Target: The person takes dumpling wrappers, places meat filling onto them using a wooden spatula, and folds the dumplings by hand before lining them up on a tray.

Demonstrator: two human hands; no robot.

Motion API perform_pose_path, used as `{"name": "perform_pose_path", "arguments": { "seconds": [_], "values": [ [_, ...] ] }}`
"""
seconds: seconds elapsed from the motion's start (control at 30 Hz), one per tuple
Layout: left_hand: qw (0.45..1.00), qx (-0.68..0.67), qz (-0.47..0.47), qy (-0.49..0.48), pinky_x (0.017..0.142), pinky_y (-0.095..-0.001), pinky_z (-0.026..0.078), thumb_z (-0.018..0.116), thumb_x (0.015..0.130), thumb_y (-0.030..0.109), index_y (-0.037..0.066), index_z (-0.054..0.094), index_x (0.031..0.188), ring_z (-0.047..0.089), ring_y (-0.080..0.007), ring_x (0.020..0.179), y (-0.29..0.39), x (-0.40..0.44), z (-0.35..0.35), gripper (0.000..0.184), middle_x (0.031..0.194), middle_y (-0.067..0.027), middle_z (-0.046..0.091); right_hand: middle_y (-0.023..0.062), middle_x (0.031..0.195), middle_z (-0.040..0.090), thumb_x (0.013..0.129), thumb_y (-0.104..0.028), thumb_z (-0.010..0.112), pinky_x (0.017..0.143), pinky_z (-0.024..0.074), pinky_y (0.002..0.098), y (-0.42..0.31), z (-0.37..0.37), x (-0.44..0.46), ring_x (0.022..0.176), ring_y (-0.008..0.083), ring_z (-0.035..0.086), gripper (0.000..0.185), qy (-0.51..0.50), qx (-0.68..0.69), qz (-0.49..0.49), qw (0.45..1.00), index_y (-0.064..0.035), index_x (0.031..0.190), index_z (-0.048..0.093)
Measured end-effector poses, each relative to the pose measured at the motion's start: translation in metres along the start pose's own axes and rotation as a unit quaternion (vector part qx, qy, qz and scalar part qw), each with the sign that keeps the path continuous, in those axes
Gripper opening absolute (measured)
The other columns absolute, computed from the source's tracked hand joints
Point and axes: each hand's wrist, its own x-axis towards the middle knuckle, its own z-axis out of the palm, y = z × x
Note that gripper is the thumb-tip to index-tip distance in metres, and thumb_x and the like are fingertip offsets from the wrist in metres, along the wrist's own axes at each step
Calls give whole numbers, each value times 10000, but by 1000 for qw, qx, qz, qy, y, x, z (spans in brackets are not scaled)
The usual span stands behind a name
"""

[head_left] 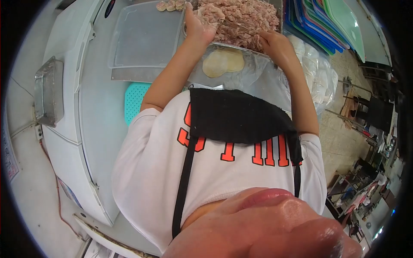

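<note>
Meat-topped wrapper (211, 16) in left grip (199, 26) (thin tool (241, 28) in right grip (275, 46))

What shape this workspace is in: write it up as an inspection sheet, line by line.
Surface: metallic worktop, partly under plastic sheeting.
Job's things: tray of minced filling; flat dough rounds; shaped pieces at the far edge of a translucent board.
Clutter: stacked coloured boards; plastic bag with white contents; turquoise perforated item.
Hands: left hand supports a filling-topped wrapper, fingers mostly hidden; right hand grips a thin tool.
Cables: reddish cord or hose, cannot tell which.
Surroundings: white appliance, metal pan, floor.
</note>
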Motion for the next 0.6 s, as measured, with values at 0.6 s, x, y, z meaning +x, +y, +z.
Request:
{"name": "perform_pose_path", "arguments": {
  "seconds": [0.6],
  "values": [
    [954,266,79,-110,1056,-474,337,601,875,300,6,377,1341,417,-345,1257,-28,-30,56,595,1353,-202,429,53,778,578,982,-292,457,669,436,291,54,-66,-7,748,139,552,323,2,215,-79,973,-32,1081,621]
  ]
}}
